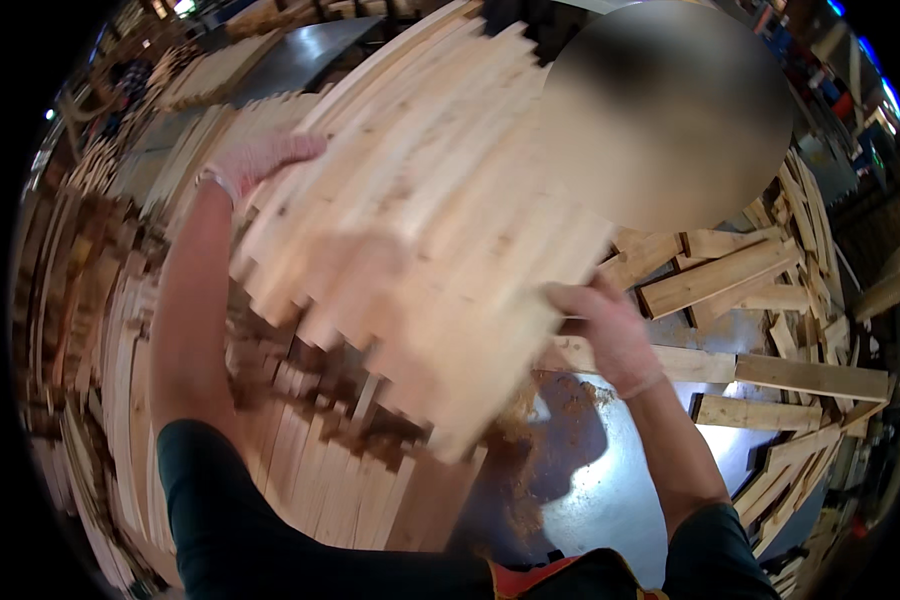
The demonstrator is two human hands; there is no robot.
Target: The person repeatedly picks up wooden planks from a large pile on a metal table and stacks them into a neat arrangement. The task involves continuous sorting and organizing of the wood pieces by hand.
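A wide panel of pale wooden strips [420, 230], laid side by side with staggered ends, hangs tilted between my hands above the table. My left hand [265, 162], in a thin pale glove, grips its left edge. At the lower right edge, my gloved right hand [610, 330] is closed on the panel, with the thumb on top and the other fingers partly beneath. The panel is smeared by motion, and whether its strips are joined cannot be made out. A blurred round patch hides its upper right part.
Below the panel a metal table [610, 470] carries brown sawdust [520, 490]. Loose boards [720, 275] lie piled at the right. Long strips [330, 480] rest side by side at the lower left, and stacked wood [80, 310] lines the left side.
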